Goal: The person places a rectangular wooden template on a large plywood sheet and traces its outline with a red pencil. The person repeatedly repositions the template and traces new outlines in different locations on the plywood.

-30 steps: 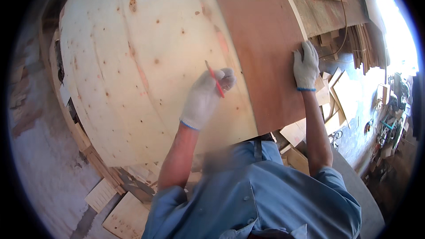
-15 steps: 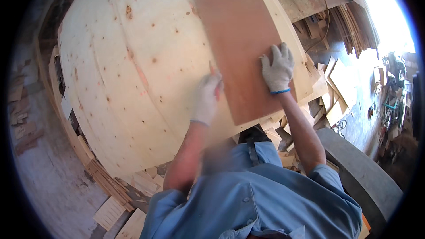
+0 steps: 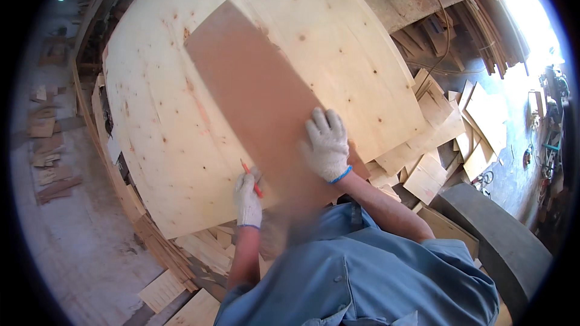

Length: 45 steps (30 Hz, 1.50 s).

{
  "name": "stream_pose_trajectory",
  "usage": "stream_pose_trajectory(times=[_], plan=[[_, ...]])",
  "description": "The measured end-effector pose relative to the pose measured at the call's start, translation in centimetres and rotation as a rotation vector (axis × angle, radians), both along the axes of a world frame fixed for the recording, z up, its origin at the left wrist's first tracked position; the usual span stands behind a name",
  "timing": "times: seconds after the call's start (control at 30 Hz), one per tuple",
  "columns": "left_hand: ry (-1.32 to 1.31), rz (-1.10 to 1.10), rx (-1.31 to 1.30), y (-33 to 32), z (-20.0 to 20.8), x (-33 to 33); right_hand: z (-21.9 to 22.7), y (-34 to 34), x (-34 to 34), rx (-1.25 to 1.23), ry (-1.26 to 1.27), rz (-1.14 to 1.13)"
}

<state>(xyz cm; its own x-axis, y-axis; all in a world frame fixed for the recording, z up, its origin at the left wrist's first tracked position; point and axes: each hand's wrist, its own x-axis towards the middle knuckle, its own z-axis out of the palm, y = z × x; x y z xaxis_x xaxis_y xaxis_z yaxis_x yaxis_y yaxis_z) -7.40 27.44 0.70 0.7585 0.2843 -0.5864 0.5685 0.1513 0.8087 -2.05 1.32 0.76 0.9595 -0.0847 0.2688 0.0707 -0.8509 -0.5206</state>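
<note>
A large pale plywood sheet [image 3: 163,115] with knots and reddish marks spreads out in front of me. On it lies a long reddish-brown board [image 3: 251,78], set at a slant, its near end blurred close to my body. My right hand [image 3: 328,145], in a white knit glove with a blue cuff, rests on the board near its right edge, fingers stretched out. Left of the board, by the sheet's near edge, my gloved left hand [image 3: 248,202] is closed round a red pencil [image 3: 258,190], whose tip points away from me.
Plywood offcuts [image 3: 426,178] lie heaped to the right and below the sheet. A grey curved slab [image 3: 492,235] stands at the lower right. Thin boards [image 3: 486,39] are stacked at the upper right, near a hanging cable [image 3: 448,18]. Wood scraps [image 3: 51,157] lie on the left floor.
The brown board has swung from the sheet's right side to its middle and come nearer to me. My right hand moved left with it; my left hand drew back and left, still holding the pencil.
</note>
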Motion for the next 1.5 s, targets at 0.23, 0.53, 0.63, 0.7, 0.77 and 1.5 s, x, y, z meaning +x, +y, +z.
stream_pose_trajectory(times=[0.23, 0.53, 0.63, 0.7, 0.77, 1.5], plan=[[-0.293, -0.561, 0.603, -5.3, 7.1, 2.1, 2.9, 3.9, -4.7, 0.596, 0.269, 0.068], [-0.547, -1.161, 0.413, -5.7, 6.2, 5.7, 0.1, 4.6, -6.6, 0.987, 0.45, -0.335], [-0.674, -1.03, 0.57, 0.0, 4.3, 8.3, 1.4, 3.0, -9.2, 1.162, 0.164, -0.734], [-0.485, -0.777, 0.432, 4.5, 2.3, 9.9, 0.8, 0.7, -12.3, 0.902, 0.059, -0.942], [-0.173, -0.408, 0.149, 8.6, 1.2, 11.0, -0.4, -1.2, -15.5, 0.791, 0.225, -1.059], [-0.4, -0.336, 0.171, 12.3, -2.5, 28.6, 6.4, 17.1, -13.8, 1.174, 0.622, -0.554]])
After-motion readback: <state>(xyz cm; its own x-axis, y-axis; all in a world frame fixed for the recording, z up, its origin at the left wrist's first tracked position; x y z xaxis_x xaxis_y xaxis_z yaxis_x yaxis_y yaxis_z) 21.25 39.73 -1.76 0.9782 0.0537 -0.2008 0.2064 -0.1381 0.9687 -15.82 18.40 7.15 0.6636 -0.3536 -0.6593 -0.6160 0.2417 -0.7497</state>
